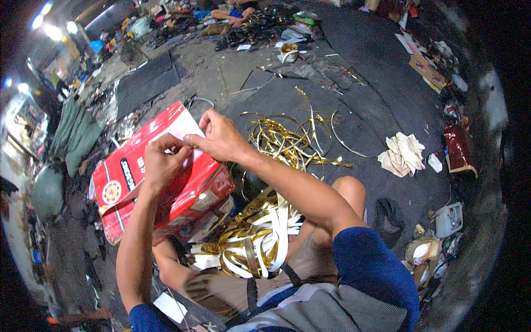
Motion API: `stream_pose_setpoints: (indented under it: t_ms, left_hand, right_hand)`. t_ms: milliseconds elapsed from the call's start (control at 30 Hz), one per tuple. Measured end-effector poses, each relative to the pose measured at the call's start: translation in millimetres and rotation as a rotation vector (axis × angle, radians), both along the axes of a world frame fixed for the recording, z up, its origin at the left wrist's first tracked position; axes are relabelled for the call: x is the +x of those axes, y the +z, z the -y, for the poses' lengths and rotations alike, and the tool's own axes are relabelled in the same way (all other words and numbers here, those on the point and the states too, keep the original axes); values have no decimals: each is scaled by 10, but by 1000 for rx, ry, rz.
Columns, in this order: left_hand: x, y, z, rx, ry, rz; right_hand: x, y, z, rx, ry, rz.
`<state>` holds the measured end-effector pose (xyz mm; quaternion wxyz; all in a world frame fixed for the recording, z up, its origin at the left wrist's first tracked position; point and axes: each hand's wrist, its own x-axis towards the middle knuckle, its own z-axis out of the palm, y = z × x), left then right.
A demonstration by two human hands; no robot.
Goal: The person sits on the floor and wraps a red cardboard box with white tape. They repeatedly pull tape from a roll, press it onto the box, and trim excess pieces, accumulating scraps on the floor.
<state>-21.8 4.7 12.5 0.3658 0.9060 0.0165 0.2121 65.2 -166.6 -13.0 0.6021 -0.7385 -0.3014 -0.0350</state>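
A glossy red box [128,166] with a yellow flower emblem and blue and yellow bands stands tilted in front of my left leg. Just above its top, my left hand [162,160] is closed in a pinch. My right hand [221,135] is also closed, its fingertips meeting those of the left. Whatever the fingers pinch is too small or too hidden to name. White material [191,130] shows on the box behind the fingers. A bundle of gold and white strips [249,238] lies in my lap, and a tangle of gold strips [282,138] is heaped beyond it.
On the floor at right are a crumpled cream cloth [402,155], a dark red container [460,146] and a clear plastic jug [448,219]. A green-grey cloth [77,135] hangs at left. Scraps and dark piles lie along the far side, near a small tub [288,53].
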Motion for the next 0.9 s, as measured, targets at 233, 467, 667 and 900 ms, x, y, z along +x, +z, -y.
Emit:
stream_pose_setpoints:
  t_ms: [233, 467, 667, 900]
  left_hand:
    - [100, -63, 215, -71, -103, 153]
    - [138, 4, 200, -86, -117, 78]
    - [250, -83, 209, -275, -136, 104]
    - [222, -116, 235, -185, -153, 198]
  right_hand:
    - [151, -151, 4, 52, 102, 108]
    - [-13, -229, 90, 491, 398, -865]
    - [44, -55, 200, 402, 444, -1091]
    - [427, 214, -200, -453, -228, 289]
